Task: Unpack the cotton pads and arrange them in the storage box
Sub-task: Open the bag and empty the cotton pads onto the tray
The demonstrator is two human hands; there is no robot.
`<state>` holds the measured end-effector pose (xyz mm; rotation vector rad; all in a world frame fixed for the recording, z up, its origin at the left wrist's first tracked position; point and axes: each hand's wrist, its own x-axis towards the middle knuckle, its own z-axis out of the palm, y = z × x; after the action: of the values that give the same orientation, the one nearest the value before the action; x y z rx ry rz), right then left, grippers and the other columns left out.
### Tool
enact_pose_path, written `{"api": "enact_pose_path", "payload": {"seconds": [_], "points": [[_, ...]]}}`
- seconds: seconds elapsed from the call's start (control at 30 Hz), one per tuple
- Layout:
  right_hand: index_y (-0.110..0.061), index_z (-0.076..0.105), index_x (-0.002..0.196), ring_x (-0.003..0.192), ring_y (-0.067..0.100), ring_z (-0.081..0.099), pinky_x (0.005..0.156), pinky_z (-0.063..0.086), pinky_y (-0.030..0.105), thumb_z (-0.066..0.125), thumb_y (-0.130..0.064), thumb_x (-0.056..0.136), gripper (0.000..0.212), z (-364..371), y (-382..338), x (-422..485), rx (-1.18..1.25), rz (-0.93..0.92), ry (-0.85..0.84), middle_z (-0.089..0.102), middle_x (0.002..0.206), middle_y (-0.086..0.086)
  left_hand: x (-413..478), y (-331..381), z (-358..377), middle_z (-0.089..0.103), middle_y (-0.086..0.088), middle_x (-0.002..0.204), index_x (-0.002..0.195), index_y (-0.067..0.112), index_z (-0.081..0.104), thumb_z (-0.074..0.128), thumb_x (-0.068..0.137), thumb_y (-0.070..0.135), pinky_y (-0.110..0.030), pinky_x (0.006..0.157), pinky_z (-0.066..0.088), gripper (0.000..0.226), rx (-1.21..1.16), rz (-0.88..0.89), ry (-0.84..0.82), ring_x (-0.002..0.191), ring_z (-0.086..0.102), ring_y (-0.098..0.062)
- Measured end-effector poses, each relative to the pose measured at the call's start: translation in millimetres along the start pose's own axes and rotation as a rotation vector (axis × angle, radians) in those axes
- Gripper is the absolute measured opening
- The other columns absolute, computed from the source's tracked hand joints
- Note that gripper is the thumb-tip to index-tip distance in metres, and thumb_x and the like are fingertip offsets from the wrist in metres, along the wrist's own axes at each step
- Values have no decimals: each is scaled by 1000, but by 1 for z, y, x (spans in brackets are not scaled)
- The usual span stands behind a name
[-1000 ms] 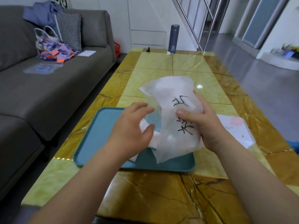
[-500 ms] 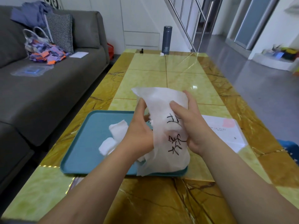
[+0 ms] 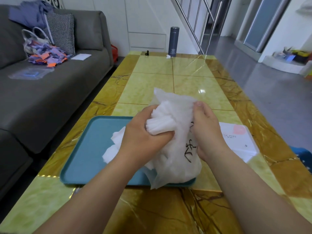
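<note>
Head view: a person's two bare forearms reach over a yellow and brown marble-patterned table.
Left grip: this hand is clenched round a stack of cotton pads, with the fingers curled under it and the back of the hand facing the camera.
Stack of cotton pads: white and held at the open side of the bag. The pads' edges show as ribs, and the row runs across from left to right, its right end against the bag.
Right grip: this hand grasps the bag, its fingertips pinching the upper edge.
Bag: thin, white and translucent, with black handwriting on its right face. Its long axis runs from near to far, the gathered top pointing to the far end of the table. The bottom sags onto the near right corner of the tray.
Tray: teal and rectangular, on the near part of the table with its long side across.
Loose pads: a small white heap lying in the tray, just left of the left wrist.
White packet: flat on the table beside the right hand, with a pink mark at its far corner.
Flask: dark grey and upright at the far end of the table.
Sofa: grey, along the table's left side.
</note>
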<state>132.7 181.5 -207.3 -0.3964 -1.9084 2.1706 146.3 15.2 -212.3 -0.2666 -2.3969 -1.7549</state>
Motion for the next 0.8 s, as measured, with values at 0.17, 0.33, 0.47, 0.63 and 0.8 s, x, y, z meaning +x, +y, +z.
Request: {"api": "enact_pose_path", "payload": {"seconds": [0.17,0.33,0.47,0.63,0.8], "points": [[-28,70,103,83,10,62,78,53,32,42,-43,109,32,-2,-1,1,12,-33,38,70,92,-10,1,-9,-30,60,15,107,122,51,55,78,75,46,-38,73,57,53,407,-21,51,91,62,-11],[-36,72,109,97,-3,69,88,56,25,46,-43,108,28,-2,-5,-2,-36,-105,113,75,103,-22,5,-27,-42,53,5,121,132,38,56,60,80,68,-44,89,54,60,869,-262,-244,108,56,-23],[-42,59,139,132,2,55,110,47,31,49,-51,105,37,-4,-9,-3,-15,-129,104,58,144,-20,3,-32,-44,43,-2,149,144,31,48,52,86,71,-48,106,43,70,988,-308,-316,137,40,-29],[-30,73,109,101,15,75,94,59,44,62,-66,91,41,-6,-6,-12,-119,109,-1,79,106,-8,-1,-16,-35,18,3,169,155,30,37,56,90,58,-47,121,26,74,942,-29,-178,154,12,-24],[-22,74,112,93,21,78,95,59,49,74,-51,88,38,-13,-1,-22,-298,183,-225,81,99,-2,-3,-25,-20,47,12,149,140,31,57,57,83,45,-38,109,43,58,780,22,-343,139,39,-17]]}}
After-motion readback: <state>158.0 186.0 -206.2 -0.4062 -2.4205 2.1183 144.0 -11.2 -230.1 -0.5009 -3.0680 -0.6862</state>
